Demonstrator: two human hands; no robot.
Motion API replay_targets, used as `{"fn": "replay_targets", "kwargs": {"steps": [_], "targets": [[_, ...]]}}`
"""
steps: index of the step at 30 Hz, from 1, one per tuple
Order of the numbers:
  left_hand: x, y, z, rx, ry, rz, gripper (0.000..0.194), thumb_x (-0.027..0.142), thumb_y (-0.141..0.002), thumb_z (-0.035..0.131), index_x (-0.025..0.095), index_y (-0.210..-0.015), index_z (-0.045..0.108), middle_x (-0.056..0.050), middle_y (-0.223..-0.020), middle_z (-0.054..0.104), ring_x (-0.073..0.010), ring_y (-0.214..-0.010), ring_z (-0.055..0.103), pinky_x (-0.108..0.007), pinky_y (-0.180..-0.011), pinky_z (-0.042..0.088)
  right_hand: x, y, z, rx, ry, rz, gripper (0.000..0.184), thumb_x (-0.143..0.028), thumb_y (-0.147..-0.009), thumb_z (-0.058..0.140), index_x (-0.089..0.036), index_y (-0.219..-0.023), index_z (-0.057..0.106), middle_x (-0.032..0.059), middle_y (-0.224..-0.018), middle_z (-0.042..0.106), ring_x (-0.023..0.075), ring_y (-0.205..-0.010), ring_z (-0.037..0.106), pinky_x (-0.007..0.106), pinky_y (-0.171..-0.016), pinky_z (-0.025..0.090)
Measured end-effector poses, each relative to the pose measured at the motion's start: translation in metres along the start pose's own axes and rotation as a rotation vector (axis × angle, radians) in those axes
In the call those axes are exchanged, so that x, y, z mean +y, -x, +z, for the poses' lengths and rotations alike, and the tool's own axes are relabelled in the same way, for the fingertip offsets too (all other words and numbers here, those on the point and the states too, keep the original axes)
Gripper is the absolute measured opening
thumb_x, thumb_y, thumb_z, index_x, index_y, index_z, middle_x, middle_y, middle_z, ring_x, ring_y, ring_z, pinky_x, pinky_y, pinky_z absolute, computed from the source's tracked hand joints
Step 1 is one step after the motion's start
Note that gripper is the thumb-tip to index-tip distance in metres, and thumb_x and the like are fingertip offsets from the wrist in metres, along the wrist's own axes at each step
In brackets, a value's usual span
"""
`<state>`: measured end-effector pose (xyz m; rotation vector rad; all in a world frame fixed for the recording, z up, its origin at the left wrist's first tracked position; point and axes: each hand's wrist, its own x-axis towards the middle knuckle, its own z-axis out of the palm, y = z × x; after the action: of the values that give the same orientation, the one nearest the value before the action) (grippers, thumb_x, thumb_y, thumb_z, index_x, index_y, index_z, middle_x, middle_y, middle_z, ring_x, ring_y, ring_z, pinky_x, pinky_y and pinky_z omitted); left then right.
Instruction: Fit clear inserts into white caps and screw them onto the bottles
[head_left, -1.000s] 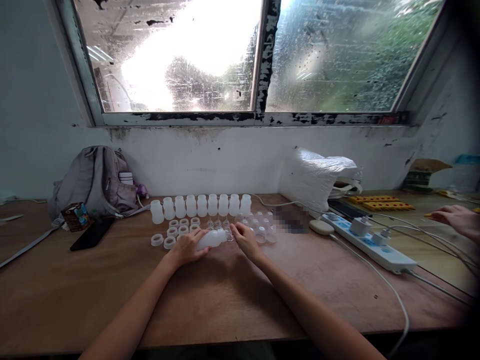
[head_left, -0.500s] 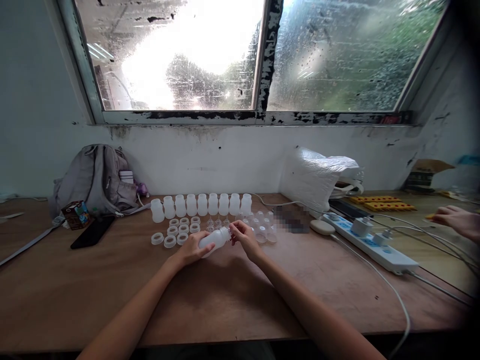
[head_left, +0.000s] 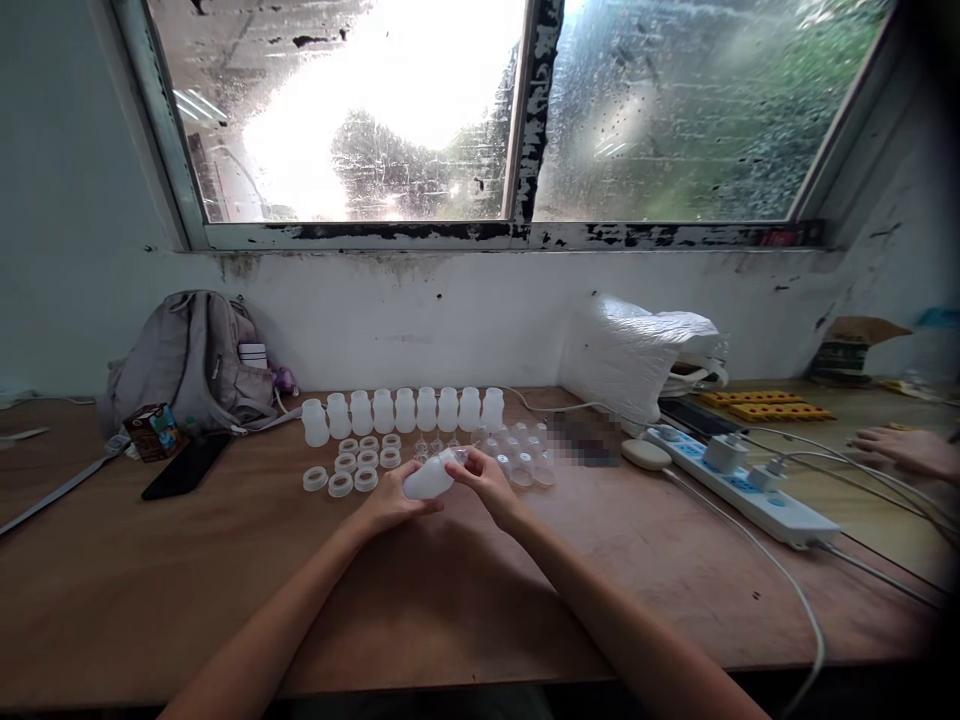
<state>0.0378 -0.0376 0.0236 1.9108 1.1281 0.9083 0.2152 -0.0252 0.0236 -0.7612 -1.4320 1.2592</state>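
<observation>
My left hand (head_left: 390, 503) is wrapped round a small white plastic bottle (head_left: 429, 480), held tilted above the wooden table (head_left: 420, 600). My right hand (head_left: 486, 480) pinches a small clear piece at the bottle's mouth (head_left: 459, 456); I cannot make out what the piece is. Behind my hands a row of several white bottles (head_left: 405, 410) stands upright. White rings (head_left: 352, 465) lie to the left of my hands. Clear caps (head_left: 521, 455) lie to the right.
A grey backpack (head_left: 191, 365), a small carton (head_left: 152, 431) and a black phone (head_left: 185, 467) are at the left. At the right are a white bag (head_left: 637, 360), a power strip (head_left: 742, 490) with cables, and another person's hand (head_left: 904, 450).
Both my hands have lifted the bottle off the table and drawn it a little toward me. My right hand has closed in on the bottle's mouth. The other person's hand shifted slightly.
</observation>
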Motion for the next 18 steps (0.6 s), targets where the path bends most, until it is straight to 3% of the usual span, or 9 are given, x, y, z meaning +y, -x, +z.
{"fn": "replay_targets", "kwargs": {"steps": [3,5,7,11,15,18], "targets": [[0.003,0.003,0.008,-0.253,0.271,-0.139,0.045,0.042,-0.062,0.059,0.013,-0.096,0.050,-0.001,-0.070,0.053,-0.0107,-0.056,0.050,-0.020,-0.045,0.036,-0.007,0.005,0.005,-0.034,-0.043,0.025,0.030,-0.037,-0.066,0.059,-0.020,-0.090,0.053,0.0053,-0.092,0.061,0.0191,-0.084,0.055,0.029,-0.070,0.043],[0.003,0.004,0.014,-0.345,0.388,-0.184,0.043,0.039,-0.065,0.057,0.013,-0.098,0.049,0.000,-0.065,0.052,-0.0093,-0.051,0.048,-0.019,-0.041,0.033,-0.008,0.008,0.009,-0.060,-0.081,0.055,0.031,-0.038,-0.067,0.058,-0.020,-0.091,0.051,0.0065,-0.096,0.060,0.0202,-0.085,0.055,0.029,-0.068,0.043],[0.001,0.004,0.021,-0.291,0.381,-0.169,0.040,0.036,-0.064,0.059,0.012,-0.095,0.050,0.000,-0.064,0.052,-0.0091,-0.050,0.048,-0.019,-0.042,0.034,-0.005,0.008,0.012,-0.028,-0.081,0.064,0.028,-0.040,-0.067,0.056,-0.019,-0.085,0.051,0.0074,-0.092,0.061,0.0206,-0.081,0.056,0.029,-0.065,0.044],[-0.001,0.003,0.032,-0.040,0.159,-0.070,0.042,0.036,-0.059,0.063,0.014,-0.094,0.053,-0.001,-0.072,0.057,-0.0127,-0.061,0.052,-0.021,-0.051,0.040,0.004,0.006,0.012,0.095,-0.031,0.028,0.027,-0.043,-0.068,0.054,-0.018,-0.076,0.049,0.0059,-0.078,0.062,0.0194,-0.071,0.057,0.028,-0.061,0.044],[0.007,0.007,0.033,0.094,-0.038,0.049,0.047,0.041,-0.063,0.059,0.018,-0.103,0.050,-0.002,-0.084,0.059,-0.0161,-0.073,0.055,-0.024,-0.063,0.043,-0.004,0.005,0.009,0.033,0.071,-0.015,0.027,-0.044,-0.069,0.051,-0.018,-0.075,0.051,0.0051,-0.081,0.062,0.0182,-0.074,0.055,0.027,-0.063,0.042],[0.011,0.006,0.029,0.144,-0.112,0.064,0.043,0.046,-0.066,0.055,0.017,-0.097,0.052,-0.002,-0.081,0.059,-0.0156,-0.070,0.056,-0.025,-0.062,0.044,-0.014,0.000,-0.003,0.004,0.176,-0.085,0.029,-0.043,-0.069,0.053,-0.020,-0.088,0.053,0.0046,-0.095,0.059,0.0165,-0.079,0.054,0.026,-0.066,0.041]]}}
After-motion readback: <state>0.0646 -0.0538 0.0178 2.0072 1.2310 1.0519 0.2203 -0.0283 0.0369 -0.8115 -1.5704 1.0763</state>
